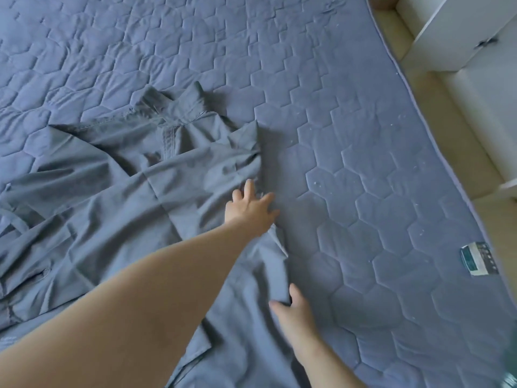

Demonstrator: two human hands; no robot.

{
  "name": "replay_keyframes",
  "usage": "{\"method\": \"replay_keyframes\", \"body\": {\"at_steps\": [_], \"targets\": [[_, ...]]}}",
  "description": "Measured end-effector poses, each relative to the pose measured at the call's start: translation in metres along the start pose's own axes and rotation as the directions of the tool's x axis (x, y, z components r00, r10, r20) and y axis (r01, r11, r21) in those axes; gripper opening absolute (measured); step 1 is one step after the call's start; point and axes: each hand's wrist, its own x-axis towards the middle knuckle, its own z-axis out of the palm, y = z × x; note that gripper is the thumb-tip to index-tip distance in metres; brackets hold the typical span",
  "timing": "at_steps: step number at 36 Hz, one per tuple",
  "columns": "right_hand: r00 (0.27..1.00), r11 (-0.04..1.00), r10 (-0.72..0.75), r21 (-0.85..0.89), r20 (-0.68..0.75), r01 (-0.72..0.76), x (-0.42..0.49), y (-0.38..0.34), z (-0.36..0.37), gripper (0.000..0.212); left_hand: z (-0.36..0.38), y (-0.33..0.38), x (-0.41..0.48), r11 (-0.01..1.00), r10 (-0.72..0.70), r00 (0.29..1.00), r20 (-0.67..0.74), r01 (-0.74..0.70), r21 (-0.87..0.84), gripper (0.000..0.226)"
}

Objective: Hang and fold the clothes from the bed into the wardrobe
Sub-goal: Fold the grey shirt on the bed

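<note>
Both hands, left (250, 210) & right (295, 312), flat on grey garment (117, 186) on bed (363, 135)

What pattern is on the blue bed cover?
The bed cover is quilted in a honeycomb of stitched hexagons, blue all over. The head view shows it clearly.

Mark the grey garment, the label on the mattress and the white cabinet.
grey garment (117, 175): head view, on its spread middle panel.
label (479, 258): head view, centre of the tag near the mattress's right edge.
white cabinet (458, 32): head view, on its front face.
</note>
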Motion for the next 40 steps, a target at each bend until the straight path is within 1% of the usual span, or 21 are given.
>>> {"method": "replay_keyframes", "body": {"at_steps": [2, 4, 5, 7, 9, 11, 14, 16, 18, 21, 24, 27, 30, 32, 36, 38, 40], "targets": [[1.000, 1.000, -0.025, -0.002, 0.015, 0.025, 0.000, 0.000, -0.002, 0.029, 0.002, 0.003, 0.009, 0.998, -0.049, 0.993, 0.108, 0.045, 0.033, 0.048], [0.998, 0.999, -0.043, -0.013, 0.037, 0.043, 0.000, 0.000, -0.005, 0.023, 0.005, 0.004, 0.014, 0.995, -0.100, 0.977, 0.188, 0.093, 0.045, 0.048], [0.997, 0.999, -0.047, -0.018, 0.053, 0.048, 0.000, 0.000, -0.007, 0.022, 0.006, 0.003, 0.015, 0.993, -0.111, 0.971, 0.212, 0.102, 0.054, 0.049], [0.995, 0.998, -0.062, -0.023, 0.075, 0.064, 0.000, -0.001, -0.010, 0.026, 0.008, 0.000, 0.019, 0.992, -0.093, 0.965, 0.244, 0.071, 0.101, 0.050], [0.993, 0.996, -0.084, -0.016, 0.084, 0.086, -0.002, -0.002, -0.012, 0.027, 0.009, -0.003, 0.019, 0.993, -0.078, 0.967, 0.241, 0.052, 0.110, 0.051], [0.989, 0.993, -0.121, 0.000, 0.084, 0.122, -0.005, -0.005, -0.012, 0.026, 0.004, -0.007, 0.019, 0.996, -0.090, 0.976, 0.198, 0.087, 0.023, 0.054], [0.982, 0.983, -0.174, 0.070, 0.066, 0.169, -0.012, -0.014, -0.004, 0.036, -0.008, -0.015, 0.017, 0.975, -0.094, 0.991, 0.090, 0.110, -0.191, 0.051], [0.979, 0.981, -0.181, 0.091, 0.089, 0.173, -0.019, -0.023, 0.005, 0.043, -0.017, -0.027, 0.013, 0.930, -0.137, 0.990, -0.017, 0.123, -0.347, 0.045], [0.969, 0.980, -0.189, 0.087, 0.156, 0.177, -0.027, -0.034, 0.016, 0.047, -0.025, -0.045, 0.004, 0.855, -0.215, 0.972, -0.091, 0.142, -0.498, 0.039], [0.930, 0.972, -0.236, 0.089, 0.281, 0.220, -0.041, -0.050, 0.039, 0.049, -0.039, -0.079, -0.010, 0.721, -0.333, 0.932, -0.141, 0.156, -0.675, 0.033], [0.895, 0.973, -0.229, 0.060, 0.382, 0.223, -0.056, -0.069, 0.066, 0.051, -0.056, -0.122, -0.025, 0.587, -0.435, 0.887, -0.153, 0.151, -0.795, 0.031], [0.867, 0.967, -0.234, 0.017, 0.440, 0.253, -0.075, -0.086, 0.105, 0.049, -0.073, -0.174, -0.043, 0.455, -0.513, 0.847, -0.142, 0.127, -0.881, 0.035], [0.836, 0.948, -0.277, -0.004, 0.474, 0.317, -0.094, -0.101, 0.152, 0.051, -0.091, -0.229, -0.062, 0.370, -0.546, 0.825, -0.148, 0.079, -0.926, 0.035], [0.811, 0.945, -0.266, -0.023, 0.522, 0.325, -0.108, -0.111, 0.188, 0.053, -0.100, -0.268, -0.075, 0.344, -0.561, 0.815, -0.144, 0.071, -0.936, 0.036], [0.772, 0.948, -0.228, -0.044, 0.593, 0.314, -0.128, -0.126, 0.261, 0.054, -0.115, -0.342, -0.093, 0.335, -0.573, 0.809, -0.134, 0.081, -0.939, 0.041], [0.768, 0.939, -0.236, -0.065, 0.595, 0.339, -0.137, -0.130, 0.295, 0.059, -0.116, -0.374, -0.099, 0.345, -0.539, 0.839, -0.079, 0.134, -0.929, 0.047], [0.774, 0.935, -0.222, -0.094, 0.593, 0.341, -0.143, -0.128, 0.324, 0.064, -0.109, -0.398, -0.108, 0.386, -0.455, 0.890, 0.005, 0.203, -0.900, 0.058]]}}
